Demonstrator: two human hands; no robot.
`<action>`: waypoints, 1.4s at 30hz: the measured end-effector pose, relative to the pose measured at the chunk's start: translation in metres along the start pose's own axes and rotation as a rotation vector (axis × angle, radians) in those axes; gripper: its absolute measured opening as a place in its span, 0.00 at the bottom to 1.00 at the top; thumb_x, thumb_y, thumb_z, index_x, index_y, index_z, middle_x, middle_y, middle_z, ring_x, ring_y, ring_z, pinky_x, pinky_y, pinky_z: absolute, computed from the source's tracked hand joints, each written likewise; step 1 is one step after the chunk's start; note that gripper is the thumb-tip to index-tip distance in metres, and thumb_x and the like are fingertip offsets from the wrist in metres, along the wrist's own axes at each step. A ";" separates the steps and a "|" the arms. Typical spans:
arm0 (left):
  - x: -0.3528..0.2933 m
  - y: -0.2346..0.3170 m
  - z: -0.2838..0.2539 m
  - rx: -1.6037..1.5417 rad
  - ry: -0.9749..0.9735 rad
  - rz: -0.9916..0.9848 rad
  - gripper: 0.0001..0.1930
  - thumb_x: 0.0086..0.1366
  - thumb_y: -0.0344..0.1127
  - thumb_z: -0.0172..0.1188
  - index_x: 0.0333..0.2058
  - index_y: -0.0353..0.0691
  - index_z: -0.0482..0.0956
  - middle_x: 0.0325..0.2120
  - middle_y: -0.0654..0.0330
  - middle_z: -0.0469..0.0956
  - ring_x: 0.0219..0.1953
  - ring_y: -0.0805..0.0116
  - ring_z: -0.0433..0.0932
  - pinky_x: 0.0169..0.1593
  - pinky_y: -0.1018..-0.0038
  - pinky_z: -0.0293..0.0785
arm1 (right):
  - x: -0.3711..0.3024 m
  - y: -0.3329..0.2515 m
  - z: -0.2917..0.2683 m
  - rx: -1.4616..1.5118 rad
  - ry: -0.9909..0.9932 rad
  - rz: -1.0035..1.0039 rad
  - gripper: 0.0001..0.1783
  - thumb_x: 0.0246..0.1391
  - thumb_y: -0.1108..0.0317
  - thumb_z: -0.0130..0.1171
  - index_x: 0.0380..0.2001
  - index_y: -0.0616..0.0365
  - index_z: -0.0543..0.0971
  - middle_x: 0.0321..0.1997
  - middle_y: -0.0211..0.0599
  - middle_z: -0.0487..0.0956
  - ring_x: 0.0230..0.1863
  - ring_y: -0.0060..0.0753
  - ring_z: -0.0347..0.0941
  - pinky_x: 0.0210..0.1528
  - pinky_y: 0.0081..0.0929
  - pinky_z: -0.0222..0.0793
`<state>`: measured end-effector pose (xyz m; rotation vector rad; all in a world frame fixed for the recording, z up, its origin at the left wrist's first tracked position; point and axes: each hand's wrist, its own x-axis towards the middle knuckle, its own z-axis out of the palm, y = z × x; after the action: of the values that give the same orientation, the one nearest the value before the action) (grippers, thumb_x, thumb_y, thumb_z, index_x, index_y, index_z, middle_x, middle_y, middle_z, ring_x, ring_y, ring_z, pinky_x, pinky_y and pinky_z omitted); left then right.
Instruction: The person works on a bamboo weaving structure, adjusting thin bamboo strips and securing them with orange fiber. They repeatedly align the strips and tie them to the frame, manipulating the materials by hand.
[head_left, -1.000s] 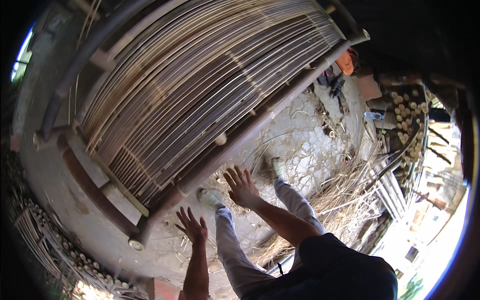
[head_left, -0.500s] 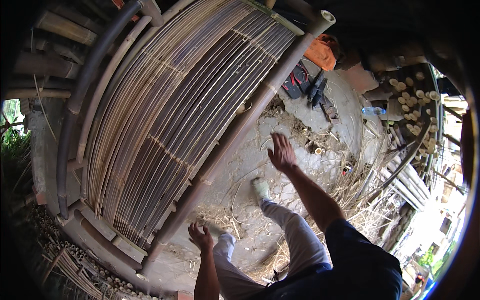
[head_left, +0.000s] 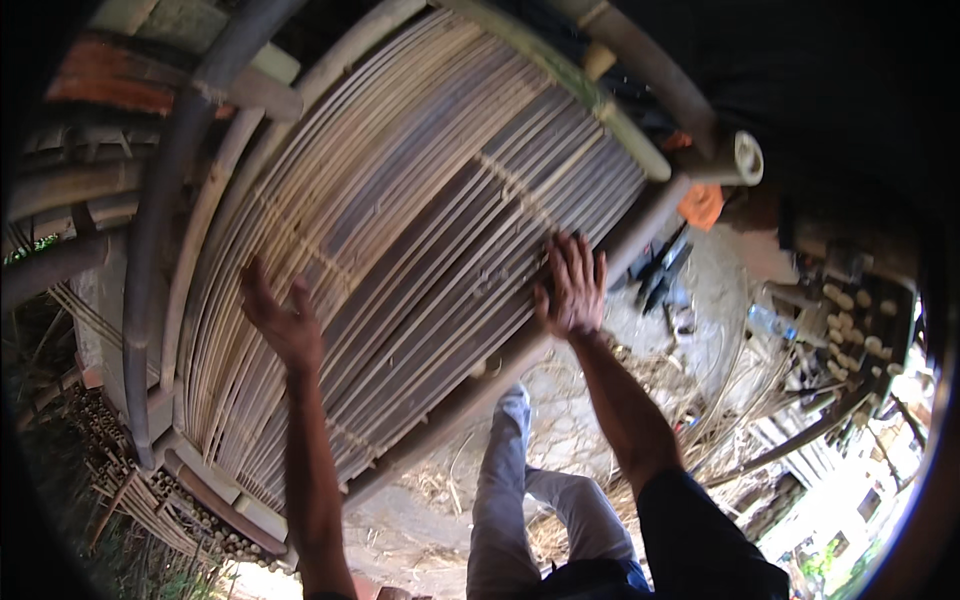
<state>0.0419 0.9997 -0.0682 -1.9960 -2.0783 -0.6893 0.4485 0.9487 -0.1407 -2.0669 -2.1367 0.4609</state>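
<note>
A slatted bamboo bench seat (head_left: 400, 225) of thin parallel strips fills the left and middle of the view, bound crosswise by pale strips. My right hand (head_left: 574, 285) lies over the seat's near right edge by the thick bamboo front rail (head_left: 440, 435), fingers spread and holding nothing. Farther left, my left hand (head_left: 285, 320) is over the slats with fingers apart; it is a little blurred, and whether it touches them I cannot tell. A dark bamboo back rail (head_left: 155, 240) curves along the bench's far left side.
Right of the bench, dark tools (head_left: 665, 270) lie on the grey floor near an orange cloth (head_left: 702, 206). A plastic bottle (head_left: 770, 322), a pile of cut bamboo ends (head_left: 850, 325) and scattered bamboo shavings lie farther right. More bamboo poles (head_left: 140, 510) are stacked at lower left.
Both hands have moved from over the floor to the bench, the left hand well out over the slats, the right to the front edge. The bench appears closer, and my legs have shifted.
</note>
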 end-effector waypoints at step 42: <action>0.319 -0.047 0.072 0.284 0.127 -0.319 0.30 0.70 0.58 0.37 0.45 0.42 0.82 0.38 0.49 0.82 0.42 0.46 0.81 0.41 0.57 0.73 | 0.517 -0.097 0.012 0.060 0.172 -0.652 0.38 0.59 0.40 0.48 0.66 0.50 0.61 0.74 0.35 0.50 0.77 0.43 0.37 0.71 0.66 0.31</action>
<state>-0.0171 1.3177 -0.0015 -1.4535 -2.2902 -0.5169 0.3257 1.4587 -0.1820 -1.2097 -2.4640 0.2409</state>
